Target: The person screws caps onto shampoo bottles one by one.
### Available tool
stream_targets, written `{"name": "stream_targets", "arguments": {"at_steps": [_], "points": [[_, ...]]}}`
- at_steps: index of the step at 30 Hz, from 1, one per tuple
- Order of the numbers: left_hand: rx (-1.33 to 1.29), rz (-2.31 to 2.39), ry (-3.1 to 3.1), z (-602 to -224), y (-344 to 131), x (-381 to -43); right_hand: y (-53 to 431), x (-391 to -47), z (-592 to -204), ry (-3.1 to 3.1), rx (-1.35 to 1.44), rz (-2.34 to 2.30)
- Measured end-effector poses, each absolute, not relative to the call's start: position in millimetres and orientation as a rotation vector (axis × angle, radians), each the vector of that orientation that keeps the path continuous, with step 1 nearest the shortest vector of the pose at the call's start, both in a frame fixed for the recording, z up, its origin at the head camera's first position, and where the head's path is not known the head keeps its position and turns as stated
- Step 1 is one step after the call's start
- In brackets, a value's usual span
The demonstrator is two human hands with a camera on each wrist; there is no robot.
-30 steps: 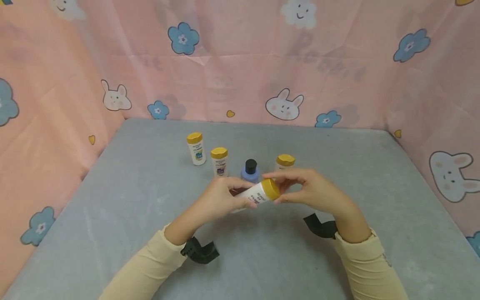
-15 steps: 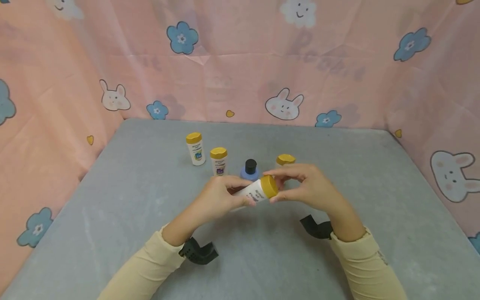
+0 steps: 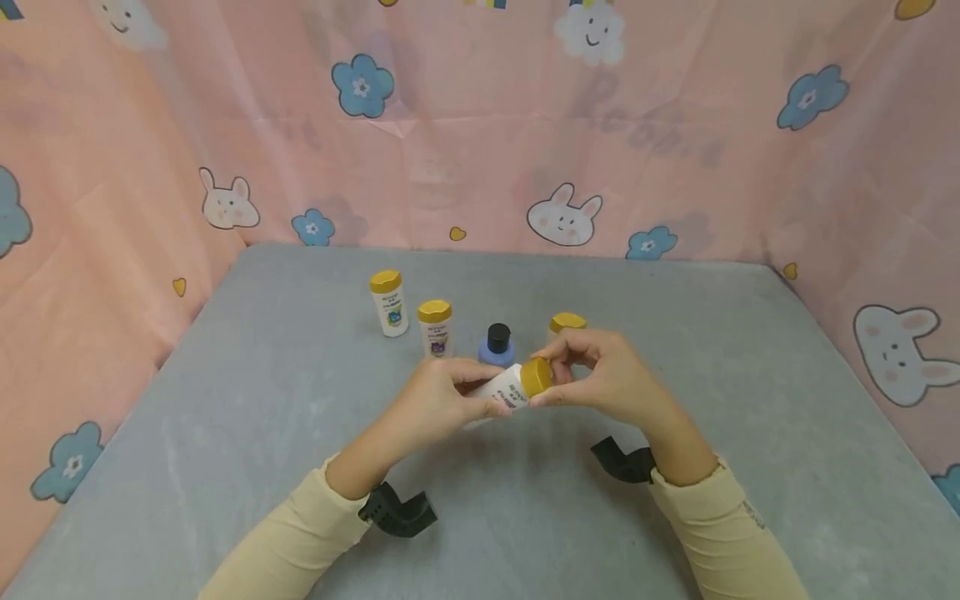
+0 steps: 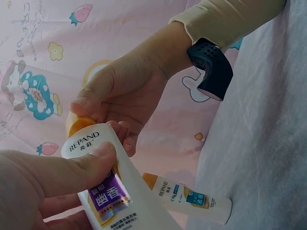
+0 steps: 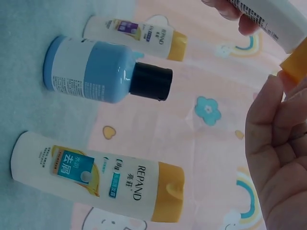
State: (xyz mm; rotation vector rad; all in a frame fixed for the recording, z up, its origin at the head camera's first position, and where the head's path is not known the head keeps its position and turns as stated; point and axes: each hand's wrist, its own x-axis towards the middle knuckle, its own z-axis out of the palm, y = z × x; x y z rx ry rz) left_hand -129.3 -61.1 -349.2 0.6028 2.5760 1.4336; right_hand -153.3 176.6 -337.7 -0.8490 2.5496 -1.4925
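In the head view my left hand (image 3: 435, 402) grips a white shampoo bottle (image 3: 501, 392) by its body, thumb across the front. The bottle is tilted, its yellow cap (image 3: 536, 377) up and to the right. My right hand (image 3: 611, 379) pinches that cap between thumb and fingers. A purple label (image 4: 109, 195) and the word REPAND show on the bottle in the left wrist view. Just behind the hands stand a blue bottle (image 3: 496, 352) with a black cap and another white bottle (image 3: 567, 322), partly hidden by my right hand. Its teal label (image 5: 74, 165) shows in the right wrist view.
Two more white, yellow-capped bottles stand upright at the back left: one farther off (image 3: 391, 310), one nearer (image 3: 437, 335). All are on a grey table (image 3: 225, 417). A pink printed curtain (image 3: 450, 150) closes off the back and both sides.
My right hand has moved slightly left, its fingers shifting on the cap. The bottle stays in my left hand at about the same tilt. The standing bottles have not moved.
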Motion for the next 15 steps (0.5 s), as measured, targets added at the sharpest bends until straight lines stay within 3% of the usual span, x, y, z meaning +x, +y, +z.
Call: {"name": "stream_targets", "arguments": {"at_steps": [11, 15], "points": [[0.620, 1.435, 2.590, -349.6, -60.9, -127.7, 174.8, -150.5, -340.8, 2.573, -0.774, -1.494], [0.629, 1.425, 2.590, -349.7, -62.3, -127.9, 177.2, -152.5, -339.3, 2.568, -0.901, -1.481]]}}
